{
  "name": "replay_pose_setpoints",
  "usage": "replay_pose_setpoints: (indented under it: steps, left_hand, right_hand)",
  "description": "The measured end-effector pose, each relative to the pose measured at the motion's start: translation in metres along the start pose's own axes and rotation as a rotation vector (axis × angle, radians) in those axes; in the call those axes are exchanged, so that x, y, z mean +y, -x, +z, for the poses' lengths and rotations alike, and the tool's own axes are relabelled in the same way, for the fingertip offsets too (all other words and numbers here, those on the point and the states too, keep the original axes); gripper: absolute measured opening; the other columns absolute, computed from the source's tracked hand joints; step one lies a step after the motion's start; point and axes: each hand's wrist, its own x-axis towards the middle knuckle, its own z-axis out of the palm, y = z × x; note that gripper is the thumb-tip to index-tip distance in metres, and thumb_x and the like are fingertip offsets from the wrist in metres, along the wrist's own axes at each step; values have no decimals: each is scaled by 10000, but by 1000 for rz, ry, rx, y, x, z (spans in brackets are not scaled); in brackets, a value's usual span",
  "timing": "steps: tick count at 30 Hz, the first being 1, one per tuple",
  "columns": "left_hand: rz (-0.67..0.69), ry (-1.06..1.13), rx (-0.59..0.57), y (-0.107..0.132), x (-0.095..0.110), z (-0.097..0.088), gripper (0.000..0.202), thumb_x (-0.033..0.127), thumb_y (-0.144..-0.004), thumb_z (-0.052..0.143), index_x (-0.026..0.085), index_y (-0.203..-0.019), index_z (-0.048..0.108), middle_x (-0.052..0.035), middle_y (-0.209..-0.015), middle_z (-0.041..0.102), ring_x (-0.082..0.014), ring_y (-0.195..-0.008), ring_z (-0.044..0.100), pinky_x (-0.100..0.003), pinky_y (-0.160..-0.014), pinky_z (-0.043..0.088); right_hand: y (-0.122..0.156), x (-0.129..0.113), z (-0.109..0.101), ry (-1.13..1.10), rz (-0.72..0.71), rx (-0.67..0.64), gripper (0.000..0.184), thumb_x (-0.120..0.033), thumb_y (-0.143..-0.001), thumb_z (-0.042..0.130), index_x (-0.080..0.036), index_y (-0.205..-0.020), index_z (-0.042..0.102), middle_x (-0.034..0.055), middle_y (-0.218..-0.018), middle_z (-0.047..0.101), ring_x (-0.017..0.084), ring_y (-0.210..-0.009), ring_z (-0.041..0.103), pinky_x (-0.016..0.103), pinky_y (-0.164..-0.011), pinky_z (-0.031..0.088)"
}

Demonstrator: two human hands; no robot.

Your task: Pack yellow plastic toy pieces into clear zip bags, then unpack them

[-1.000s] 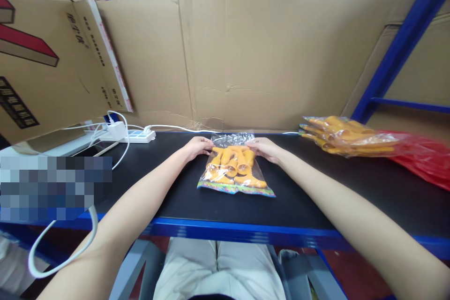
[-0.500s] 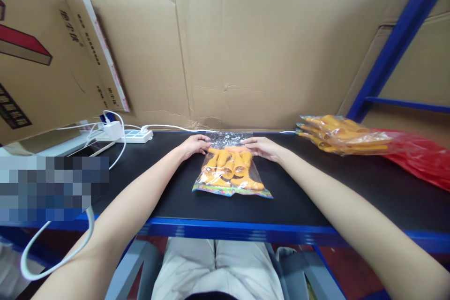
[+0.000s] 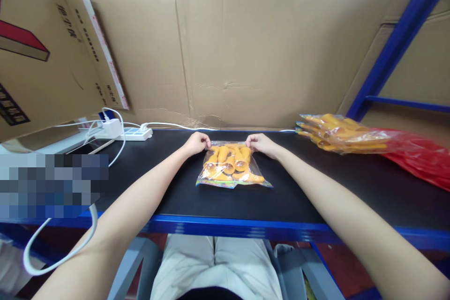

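Note:
A clear plastic bag of orange pieces (image 3: 232, 166) lies in the middle of the black shelf top (image 3: 168, 187). My left hand (image 3: 197, 142) pinches the bag's far left corner with curled fingers. At the far right corner my right hand (image 3: 259, 143) is closed on the bag in the same way. The top flap of the bag is folded down between both hands.
A stack of filled bags of orange pieces (image 3: 337, 132) lies at the right on a red plastic bag (image 3: 422, 159). A white power strip (image 3: 131, 134) with cables sits at the back left. Cardboard sheets (image 3: 260, 51) wall in the back and sides. A blue edge (image 3: 246, 227) runs along the front.
Both hands went from lying flat on the bag's upper part to pinching its far corners. The loose clear top of the bag has been folded down.

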Motion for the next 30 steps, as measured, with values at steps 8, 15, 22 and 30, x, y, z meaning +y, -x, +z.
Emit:
replay_pose_setpoints:
  steps: [8,15,22,30]
  left_hand:
    - [282,-531,-47,3,3,-1,239,25,-599,409,164,-524,587,-26,-716,558,-132,-673,510,-233,-631,384]
    - [245,-655,-60,10,16,2,201,66,-663,443,164,-553,580,-43,-801,569,-140,-696,499,-238,-545,307]
    - [282,-705,-64,13,17,1,195,76,-696,455,163,-573,578,-45,-797,560,-144,-688,496,-249,-536,292]
    - [370,-857,-30,18,31,1,209,108,-775,442,162,-696,628,-58,-854,562,-167,-791,506,-252,-600,336]
  right_hand:
    - [2,-16,-3,616,-233,-83,132,-69,-584,398,-164,-550,482,-36,-565,512,92,-594,446,207,-577,327]
    - [17,-35,-2,690,-8,-147,278,-223,-750,422,-178,-485,495,8,-466,512,112,-435,445,258,-523,337]
    - [15,-31,-2,935,34,-50,560,-605,-788,460,-178,-430,512,74,-474,548,137,-452,470,278,-520,330]
    - [13,-27,-10,444,-77,-117,379,-392,-584,740,-148,-844,610,34,-793,639,111,-658,544,215,-583,423]
